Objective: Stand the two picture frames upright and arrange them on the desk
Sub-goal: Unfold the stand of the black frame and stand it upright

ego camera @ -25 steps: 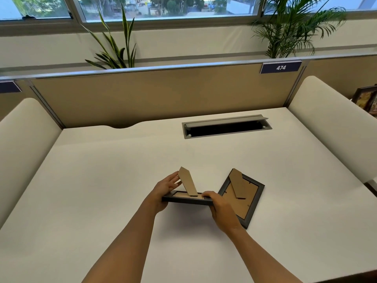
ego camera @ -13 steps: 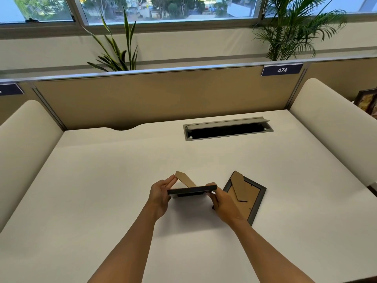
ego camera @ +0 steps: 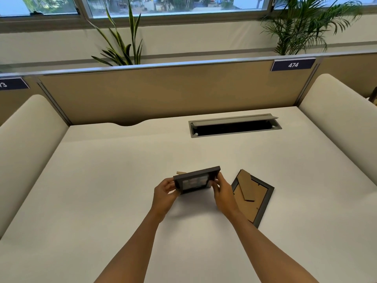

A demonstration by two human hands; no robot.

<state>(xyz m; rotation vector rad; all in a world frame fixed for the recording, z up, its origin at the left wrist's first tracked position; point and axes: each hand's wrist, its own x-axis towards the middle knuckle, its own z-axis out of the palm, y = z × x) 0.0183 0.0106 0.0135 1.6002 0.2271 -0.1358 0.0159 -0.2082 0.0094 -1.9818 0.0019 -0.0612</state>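
Presently, both hands raise the first picture frame toward upright above the desk.
Left hand point(ego camera: 165, 190) and right hand point(ego camera: 222, 189) pinch the short sides of the dark picture frame point(ego camera: 196, 179), glass toward the wearer, its cardboard easel leg point(ego camera: 181, 173) showing behind. Just beside the right hand, the second frame point(ego camera: 252, 197) lies face down on the white desk point(ego camera: 102, 180). Next move likely: seat bottom edge and leg, release, then repeat.

Two frames point(ego camera: 196, 180) point(ego camera: 252, 198) were on the desk point(ego camera: 102, 180). Two plants point(ego camera: 120, 43) point(ego camera: 302, 23) stood behind the desk's partition point(ego camera: 163, 90). Two number labels point(ego camera: 293, 64) point(ego camera: 12, 84) were on that partition.
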